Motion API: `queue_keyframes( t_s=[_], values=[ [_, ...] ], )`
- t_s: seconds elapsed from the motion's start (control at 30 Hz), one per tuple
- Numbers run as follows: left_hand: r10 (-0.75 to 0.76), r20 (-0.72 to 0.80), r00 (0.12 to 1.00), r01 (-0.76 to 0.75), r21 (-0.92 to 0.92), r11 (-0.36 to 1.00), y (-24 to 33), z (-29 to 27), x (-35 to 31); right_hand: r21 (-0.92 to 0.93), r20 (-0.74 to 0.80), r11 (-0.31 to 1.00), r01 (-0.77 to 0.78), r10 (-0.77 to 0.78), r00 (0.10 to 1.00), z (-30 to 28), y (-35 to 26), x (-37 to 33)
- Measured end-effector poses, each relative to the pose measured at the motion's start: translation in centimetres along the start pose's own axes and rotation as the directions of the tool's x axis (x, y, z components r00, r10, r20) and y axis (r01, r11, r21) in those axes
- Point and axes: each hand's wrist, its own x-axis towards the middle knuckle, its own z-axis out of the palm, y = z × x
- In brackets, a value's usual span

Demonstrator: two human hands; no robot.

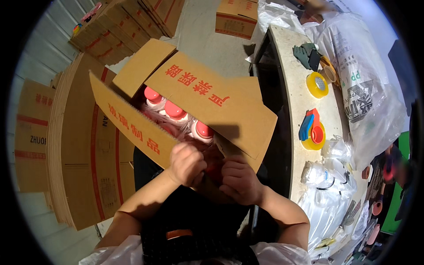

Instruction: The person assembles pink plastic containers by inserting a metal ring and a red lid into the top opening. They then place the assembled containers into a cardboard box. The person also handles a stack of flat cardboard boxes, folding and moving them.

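Observation:
An open cardboard box (260,128) with red printing stands tilted before me, its flaps spread upward. Inside are several white bottles with pink-red caps (175,110), wrapped in clear plastic film. At the near end of the box my left hand (187,164) is closed in a fist beside the left flap (128,121). My right hand (240,180) is closed too, below the near end of the right flap (194,84). Between the two hands a dark red patch shows in shadow. What the fingers hold is hidden.
Flattened cartons (77,145) stand stacked at the left, with more boxes (128,31) behind. A closed box (236,17) sits on the floor ahead. Along the right runs a table (287,48) with yellow tape rolls (317,85), a tape dispenser (312,132), gloves (304,55) and plastic bags (327,216).

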Motion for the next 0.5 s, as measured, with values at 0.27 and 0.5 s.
queue_keyframes(
  t_s=[0.27, 0.5],
  values=[
    [-0.417, 0.184, 0.890, 0.405, 0.100, 0.909, -3.7, 8.4, -3.4, -0.189, 0.027, 0.982, 0.024, -0.019, 0.999, 0.3, -2.6, -2.0],
    [-0.629, 0.466, 0.623, 0.503, 0.377, 0.778, -5.5, 11.9, -6.9, -0.186, -0.032, 0.981, 0.046, -0.053, 0.998, 1.4, -3.8, -1.7]
  ],
)
